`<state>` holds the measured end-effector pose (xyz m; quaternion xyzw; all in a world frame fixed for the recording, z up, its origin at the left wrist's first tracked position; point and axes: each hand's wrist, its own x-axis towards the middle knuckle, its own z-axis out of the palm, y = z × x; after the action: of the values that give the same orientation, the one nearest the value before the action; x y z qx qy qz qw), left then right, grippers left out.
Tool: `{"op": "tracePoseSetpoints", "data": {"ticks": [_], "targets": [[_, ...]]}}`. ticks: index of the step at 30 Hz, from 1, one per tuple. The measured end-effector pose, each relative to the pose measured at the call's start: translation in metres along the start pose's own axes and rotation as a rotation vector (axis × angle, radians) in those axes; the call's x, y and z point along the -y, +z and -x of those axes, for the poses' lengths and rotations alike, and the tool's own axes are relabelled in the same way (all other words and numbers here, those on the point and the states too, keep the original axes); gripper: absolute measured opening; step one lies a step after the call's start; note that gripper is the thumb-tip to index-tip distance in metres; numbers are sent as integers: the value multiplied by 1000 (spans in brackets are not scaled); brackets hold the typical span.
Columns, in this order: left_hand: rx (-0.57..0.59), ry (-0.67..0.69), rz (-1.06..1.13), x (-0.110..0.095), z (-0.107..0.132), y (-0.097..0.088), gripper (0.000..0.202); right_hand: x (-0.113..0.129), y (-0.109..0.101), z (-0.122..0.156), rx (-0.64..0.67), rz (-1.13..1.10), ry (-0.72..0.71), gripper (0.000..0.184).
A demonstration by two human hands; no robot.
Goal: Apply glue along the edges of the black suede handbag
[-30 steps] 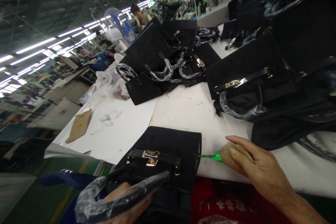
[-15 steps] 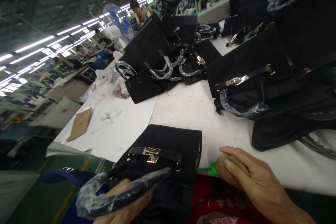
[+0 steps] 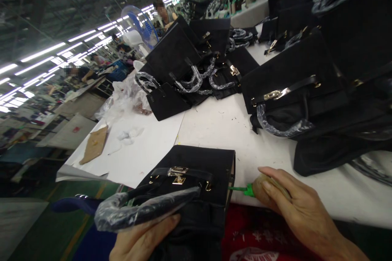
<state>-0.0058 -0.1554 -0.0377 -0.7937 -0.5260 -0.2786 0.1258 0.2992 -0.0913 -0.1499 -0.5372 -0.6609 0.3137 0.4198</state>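
A black handbag with gold-coloured hardware lies before me at the table's near edge. My left hand grips it from below, fingers under its plastic-wrapped handle; part of the hand is hidden behind the handle. To the right, my right hand is closed around a small brownish squeeze bottle with a green nozzle. The thin nozzle tip points left and reaches the bag's right side edge; whether it touches I cannot tell.
More black handbags with wrapped handles are heaped at the back, and others stand at the right. Crumpled clear plastic and a brown cardboard piece lie on the white table. Beyond are a blue fan and a person.
The wrapped handle and my left hand have shifted slightly up and to the right. The bottle has tilted a little, and its thin nozzle now shows clearly at the bag's side edge.
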Motion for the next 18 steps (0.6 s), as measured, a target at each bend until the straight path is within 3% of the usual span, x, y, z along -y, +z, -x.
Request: {"op": "tracePoseSetpoints", "data": {"ticks": [3,7,12,16,18], "targets": [[-36,15,-2,1,0,4,37,1,0,-1,90,-53,16,22],[-37,33,-4,4,-3,4,37,6,-4,0,10,-10,-2,24],[-48,16,25,4,-10,6,37,22,-10,4,168,-143,-40,22],[-29,40,87,2,-19,8,32,28,-12,7,57,-54,-75,24],[-9,73,139,3,-27,8,27,30,-13,7,116,-98,-98,24]]}}
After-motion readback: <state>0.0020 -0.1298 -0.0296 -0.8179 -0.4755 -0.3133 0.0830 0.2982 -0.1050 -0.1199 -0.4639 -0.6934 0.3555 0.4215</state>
